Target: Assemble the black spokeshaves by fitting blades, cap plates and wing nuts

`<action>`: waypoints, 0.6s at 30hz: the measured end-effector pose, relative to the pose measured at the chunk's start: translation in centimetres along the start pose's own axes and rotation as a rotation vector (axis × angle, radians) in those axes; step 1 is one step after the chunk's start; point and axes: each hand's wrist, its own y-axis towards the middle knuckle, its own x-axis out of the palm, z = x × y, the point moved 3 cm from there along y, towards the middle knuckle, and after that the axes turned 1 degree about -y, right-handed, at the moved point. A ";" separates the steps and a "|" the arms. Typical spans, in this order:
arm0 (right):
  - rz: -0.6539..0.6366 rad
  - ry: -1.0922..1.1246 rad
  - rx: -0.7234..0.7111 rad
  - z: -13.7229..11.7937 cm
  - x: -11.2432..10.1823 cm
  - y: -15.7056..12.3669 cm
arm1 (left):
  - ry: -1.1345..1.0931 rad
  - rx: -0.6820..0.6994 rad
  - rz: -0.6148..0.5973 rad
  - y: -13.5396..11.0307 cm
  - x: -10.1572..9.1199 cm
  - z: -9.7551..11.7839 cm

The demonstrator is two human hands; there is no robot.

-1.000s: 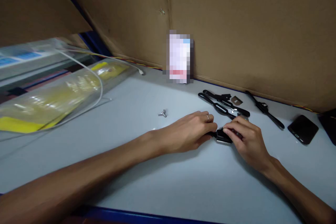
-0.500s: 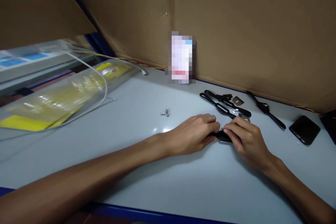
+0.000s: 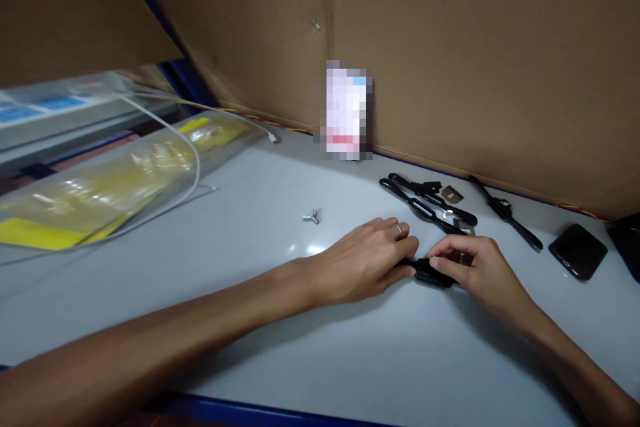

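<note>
My left hand (image 3: 373, 253), a ring on one finger, is closed around one handle of a black spokeshave (image 3: 434, 275) low over the table. My right hand (image 3: 475, 268) pinches at the spokeshave's middle, thumb and forefinger together; whatever small part lies between the fingertips is too hidden to name. Just behind the hands lie more spokeshave parts: a black body (image 3: 420, 208), another black body (image 3: 457, 211) and a metal blade (image 3: 453, 194). Farther right rests one more black spokeshave (image 3: 506, 213).
Small silvery wing screws (image 3: 313, 216) lie left of the hands. A black phone (image 3: 579, 252) is at the right. Plastic-wrapped yellow material (image 3: 115, 187) and a white cable (image 3: 197, 167) occupy the left. A blurred-out phone-like object (image 3: 346, 113) leans on the cardboard wall (image 3: 475, 60).
My right hand has turned and shifted slightly, its fingertips now pinching at the spokeshave's middle rather than wrapped over its right part. The spokeshave has tilted slightly; my left hand keeps its hold.
</note>
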 end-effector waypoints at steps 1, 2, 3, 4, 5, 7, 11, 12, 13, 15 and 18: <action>-0.032 0.043 0.040 0.1 -0.1 0.0 | 0.005 0.013 -0.010 0.0 0.0 0.2; -0.055 0.072 0.069 0.1 -0.2 0.0 | 0.008 0.020 -0.021 0.0 0.0 0.3; -0.069 0.085 0.086 0.1 -0.3 0.0 | 0.010 0.025 -0.028 0.0 0.1 0.4; -0.075 0.084 0.091 0.1 -0.5 0.1 | 0.016 0.028 -0.029 0.0 0.1 0.5; -0.075 0.074 0.087 0.1 -0.6 0.1 | 0.024 0.030 -0.025 0.0 0.2 0.5; -0.064 0.047 0.069 0.1 -0.7 0.3 | 0.041 0.034 -0.008 -0.1 0.4 0.5; -0.038 -0.068 0.002 0.5 -0.8 0.2 | 0.050 0.036 0.035 -0.1 0.6 0.5; -0.023 -0.129 -0.026 0.6 -0.8 0.1 | 0.043 0.035 0.037 -0.1 0.7 0.6; -0.007 -0.195 -0.056 0.6 -0.8 0.0 | 0.034 0.032 0.037 -0.1 0.7 0.6; 0.034 -0.321 -0.112 0.6 -0.7 -0.2 | 0.010 0.024 0.030 -0.1 0.8 0.6; 0.109 -0.478 -0.194 0.2 -0.3 -0.7 | -0.022 0.014 0.026 -0.1 0.7 0.7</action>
